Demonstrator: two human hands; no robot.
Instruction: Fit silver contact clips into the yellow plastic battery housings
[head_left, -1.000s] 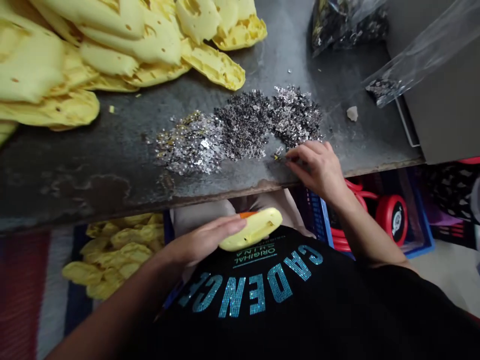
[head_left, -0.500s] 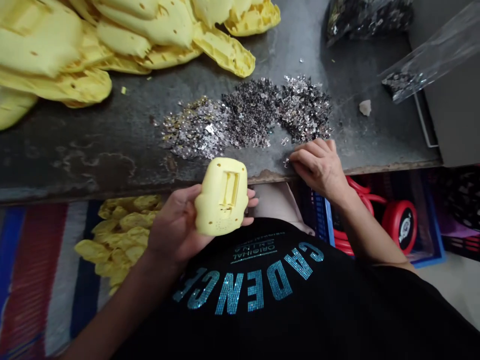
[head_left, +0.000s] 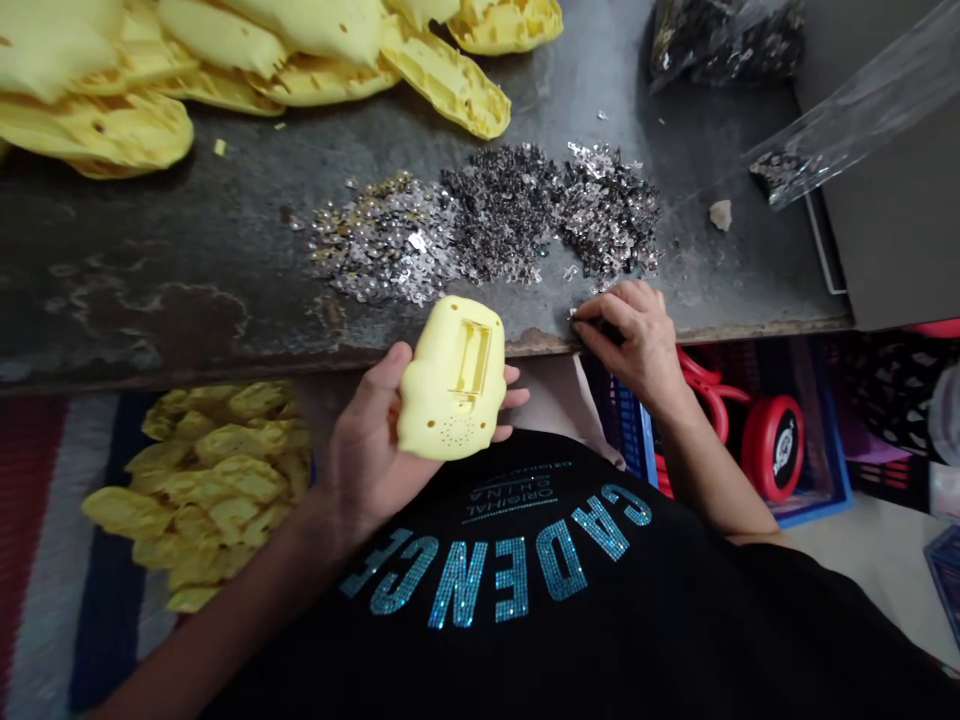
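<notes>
My left hand (head_left: 367, 450) cradles a yellow moulded plastic shell (head_left: 452, 380) in its palm, with the shell's slotted back and small holes facing up. At the front edge of the dark metal table (head_left: 187, 310), my right hand (head_left: 630, 340) pinches at a tiny silver piece (head_left: 574, 313), close to several heaps of silver and dark sequins (head_left: 495, 215). The piece is mostly hidden by my fingertips.
Yellow plastic shells are heaped at the table's top left (head_left: 262, 60) and on a striped mat (head_left: 210, 490) below. A clear plastic bag (head_left: 847, 120) lies top right. Below the right edge, a blue crate (head_left: 817, 450) holds a red object.
My left hand has turned the yellow shell to show its slotted side and raised it toward the table edge. My right hand stays at the edge, with the view shifted slightly.
</notes>
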